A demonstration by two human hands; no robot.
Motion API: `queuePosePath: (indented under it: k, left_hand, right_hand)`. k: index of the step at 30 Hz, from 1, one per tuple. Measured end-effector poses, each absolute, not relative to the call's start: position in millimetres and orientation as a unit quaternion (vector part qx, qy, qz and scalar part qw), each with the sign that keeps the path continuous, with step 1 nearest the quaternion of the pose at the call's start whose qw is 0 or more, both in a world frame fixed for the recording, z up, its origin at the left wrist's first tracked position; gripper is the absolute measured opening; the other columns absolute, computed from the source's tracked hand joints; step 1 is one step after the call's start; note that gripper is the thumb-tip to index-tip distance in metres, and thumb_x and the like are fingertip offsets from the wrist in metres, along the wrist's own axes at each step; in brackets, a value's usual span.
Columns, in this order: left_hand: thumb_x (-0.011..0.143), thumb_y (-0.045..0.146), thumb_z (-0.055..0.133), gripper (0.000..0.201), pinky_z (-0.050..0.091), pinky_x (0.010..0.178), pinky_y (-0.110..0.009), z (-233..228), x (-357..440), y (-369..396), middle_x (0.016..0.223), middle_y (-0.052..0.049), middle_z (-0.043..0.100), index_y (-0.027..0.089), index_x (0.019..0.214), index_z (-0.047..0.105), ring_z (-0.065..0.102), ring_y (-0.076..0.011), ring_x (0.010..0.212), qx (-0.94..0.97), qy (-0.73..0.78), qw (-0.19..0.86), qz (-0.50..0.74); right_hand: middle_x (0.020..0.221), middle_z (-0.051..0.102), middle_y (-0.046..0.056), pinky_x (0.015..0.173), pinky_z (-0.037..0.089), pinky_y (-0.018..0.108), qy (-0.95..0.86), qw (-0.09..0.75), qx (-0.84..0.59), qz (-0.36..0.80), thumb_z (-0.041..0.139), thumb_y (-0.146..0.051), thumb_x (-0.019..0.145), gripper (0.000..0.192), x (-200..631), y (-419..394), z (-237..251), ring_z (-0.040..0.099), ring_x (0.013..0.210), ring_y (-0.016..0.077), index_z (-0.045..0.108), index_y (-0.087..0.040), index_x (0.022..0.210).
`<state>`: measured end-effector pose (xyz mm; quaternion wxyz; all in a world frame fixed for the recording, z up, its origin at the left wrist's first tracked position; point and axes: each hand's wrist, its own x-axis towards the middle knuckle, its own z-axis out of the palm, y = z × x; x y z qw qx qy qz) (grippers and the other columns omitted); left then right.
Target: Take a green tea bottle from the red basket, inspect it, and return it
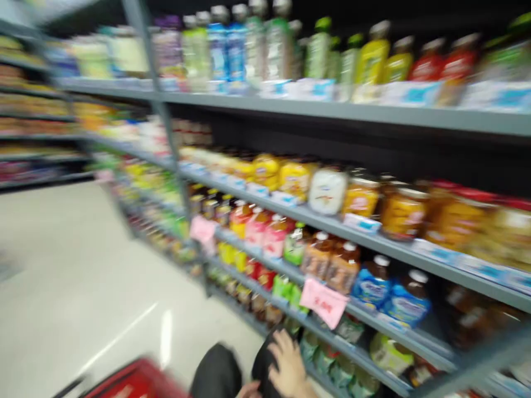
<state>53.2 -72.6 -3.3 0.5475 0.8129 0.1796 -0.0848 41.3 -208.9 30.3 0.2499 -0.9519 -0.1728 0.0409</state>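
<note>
Head view: the whole frame is smeared by motion. At the bottom centre, the right hand (288, 362) rests with fingers spread flat on a dark rounded shape, probably a knee in black cloth (261, 365); its grip is released, holding nothing. Just left of it, only a sliver of the left hand (249, 390) shows at the bottom edge, and I cannot tell whether it is clenched. A red plastic shopping basket (133, 382) sits at the lower left on the pale glossy floor (83, 287). Grey metal shelves (373, 243) of bottles fill the right. Crouched this close, a careless rise or reach could, I judge, knock the pink price tag (323, 301) or low bottles off.
</note>
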Motion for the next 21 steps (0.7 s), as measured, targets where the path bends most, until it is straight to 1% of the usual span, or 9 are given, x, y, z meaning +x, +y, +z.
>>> queuePosePath:
  k: [1,3,5,7,10,13,17,21]
  left_hand:
    - [0.085,0.032,0.075,0.022,0.059,0.070,-0.032,-16.0,23.7,-52.1,0.097,-0.002,0.073,0.026,0.106,0.073,0.071,-0.0212,0.085,0.791,0.211,0.567,-0.091]
    - [0.079,0.027,0.072,0.018,0.057,0.070,-0.031,-35.3,-21.2,-32.7,0.081,0.001,0.072,0.024,0.097,0.074,0.070,-0.0191,0.076,0.735,0.250,0.623,-0.098]
    - [0.077,0.022,0.065,0.026,0.054,0.072,-0.032,-47.4,-41.1,-31.3,0.079,-0.002,0.072,0.018,0.102,0.071,0.068,-0.0174,0.072,0.651,0.166,0.733,-0.112]
    - [0.076,0.022,0.064,0.028,0.052,0.071,-0.031,-53.6,-42.4,-34.9,0.080,-0.004,0.072,0.015,0.102,0.069,0.066,-0.0165,0.071,0.601,0.134,0.781,-0.101]
    - [0.074,0.022,0.066,0.028,0.050,0.069,-0.031,-54.3,-34.6,-39.2,0.081,-0.005,0.071,0.015,0.102,0.068,0.065,-0.0165,0.070,0.560,0.128,0.812,-0.106]
    - [0.073,0.025,0.071,0.032,0.050,0.069,-0.031,-47.6,-31.1,-41.2,0.083,-0.005,0.071,0.015,0.104,0.068,0.065,-0.0163,0.070,0.501,0.128,0.853,-0.076]
    - [0.070,0.034,0.080,0.043,0.050,0.069,-0.030,-33.4,-31.4,-36.1,0.087,-0.009,0.071,0.014,0.106,0.068,0.066,-0.0176,0.076,0.385,0.139,0.912,-0.011]
    - [0.074,0.034,0.082,0.046,0.049,0.071,-0.029,-17.3,-31.1,-20.5,0.092,-0.010,0.069,0.014,0.112,0.067,0.066,-0.0179,0.079,0.254,0.132,0.958,0.033]
  right_hand:
    - [0.167,0.037,0.005,0.120,0.032,0.066,-0.152,0.220,-0.961,0.067,0.053,-0.024,0.086,0.058,38.5,-204.8,17.1,0.031,0.156,0.0354,0.059,-0.031,0.143]
    - [0.169,0.034,0.006,0.122,0.033,0.061,-0.168,0.164,-0.970,0.063,0.044,-0.027,0.092,0.055,35.5,-203.2,-6.9,0.025,0.158,0.0315,0.056,-0.028,0.146]
    - [0.168,0.035,0.009,0.119,0.038,0.061,-0.188,0.121,-0.974,0.042,0.037,-0.035,0.098,0.055,35.1,-207.9,-26.3,0.025,0.158,0.0323,0.054,-0.024,0.149]
    - [0.168,0.034,0.010,0.112,0.043,0.064,-0.202,0.096,-0.975,0.010,0.030,-0.042,0.100,0.058,35.3,-215.8,-39.5,0.025,0.158,0.0341,0.052,-0.023,0.150]
    - [0.168,0.033,0.014,0.106,0.046,0.069,-0.225,0.084,-0.970,-0.024,0.024,-0.050,0.100,0.064,34.8,-228.0,-47.3,0.026,0.156,0.0382,0.051,-0.020,0.150]
    - [0.166,0.035,0.017,0.107,0.045,0.069,-0.244,0.088,-0.965,-0.026,0.023,-0.055,0.100,0.069,34.2,-235.4,-45.2,0.027,0.154,0.0407,0.051,-0.016,0.149]
    - [0.166,0.034,0.016,0.109,0.043,0.066,-0.241,0.092,-0.966,-0.015,0.024,-0.055,0.100,0.069,35.0,-236.5,-37.6,0.029,0.154,0.0407,0.052,-0.015,0.148]
    - [0.166,0.034,0.016,0.110,0.042,0.066,-0.230,0.094,-0.969,-0.007,0.026,-0.055,0.099,0.068,35.7,-235.3,-32.3,0.028,0.154,0.0402,0.052,-0.015,0.148]
